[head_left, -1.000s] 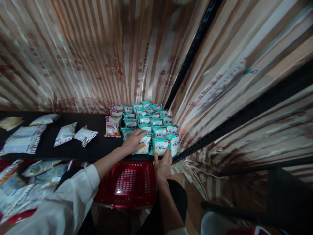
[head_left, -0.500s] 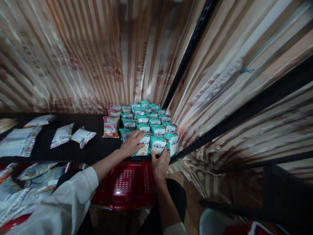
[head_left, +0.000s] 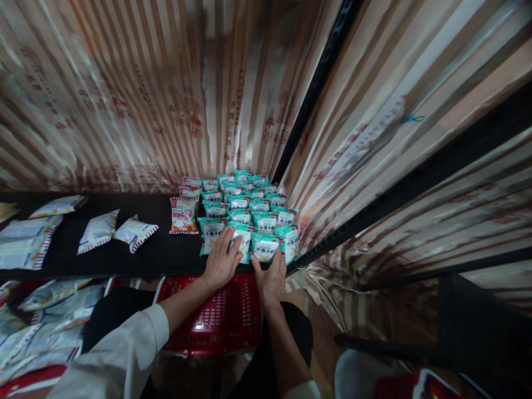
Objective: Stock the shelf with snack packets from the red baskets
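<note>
Up front, teal packet (head_left: 266,247) within right grip (head_left: 271,278), neighbouring packet (head_left: 246,245) against left grip (head_left: 220,265)

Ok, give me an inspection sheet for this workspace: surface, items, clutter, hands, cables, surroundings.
Surface: black shelf, bearing packets.
Items: teal packets in close rows at the right end, labels facing the person.
Clutter: red-and-white packet left of the rows; white-and-blue packets scattered farther left.
Hands: left hand touches a front-row teal packet; right hand has its thumb and fingers at the lower edge of the next one; firmness of grip can't be told.
Cables: nothing seen.
Surroundings: striped curtain behind, black metal post, red basket below.
</note>
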Tool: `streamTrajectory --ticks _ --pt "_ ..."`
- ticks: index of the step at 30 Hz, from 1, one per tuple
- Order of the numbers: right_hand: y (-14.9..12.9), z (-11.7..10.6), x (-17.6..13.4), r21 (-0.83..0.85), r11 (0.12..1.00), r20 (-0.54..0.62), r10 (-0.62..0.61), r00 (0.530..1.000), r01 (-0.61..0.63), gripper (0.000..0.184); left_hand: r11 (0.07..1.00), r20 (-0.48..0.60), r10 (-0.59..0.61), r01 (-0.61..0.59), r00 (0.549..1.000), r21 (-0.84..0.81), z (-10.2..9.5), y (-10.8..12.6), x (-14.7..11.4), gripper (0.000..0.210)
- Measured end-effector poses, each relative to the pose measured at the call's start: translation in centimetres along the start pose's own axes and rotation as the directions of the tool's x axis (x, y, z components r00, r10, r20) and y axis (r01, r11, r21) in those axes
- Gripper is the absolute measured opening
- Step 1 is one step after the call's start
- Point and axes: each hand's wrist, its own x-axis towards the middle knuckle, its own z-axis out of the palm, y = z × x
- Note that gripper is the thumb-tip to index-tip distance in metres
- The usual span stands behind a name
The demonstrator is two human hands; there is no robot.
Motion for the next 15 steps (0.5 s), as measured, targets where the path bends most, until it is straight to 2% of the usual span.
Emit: streamTrajectory --ticks 5,9,15 --pt "0.0 -0.1 0.0 -0.014 1.000 0.003 -0.002 1.000 0.002 0.088 0.998 -0.012 0.049 -0.048 0.999 0.049 0.3 0.8 -2.3 0.051" --pt "-0.1 -0.1 0.0 -0.018 1.000 0.017 0.003 1.000 -0.002 0.089 0.994 -0.029 0.090 -0.088 0.995 0.059 0.7 0.8 -3.2 0.046" --pt "-0.1 0.1 0.5 -0.051 0.996 0.032 -0.077 0.996 0.079 0.076 0.993 -0.008 0.112 -0.112 0.994 0.038 1.8 -0.3 -3.7 0.043"
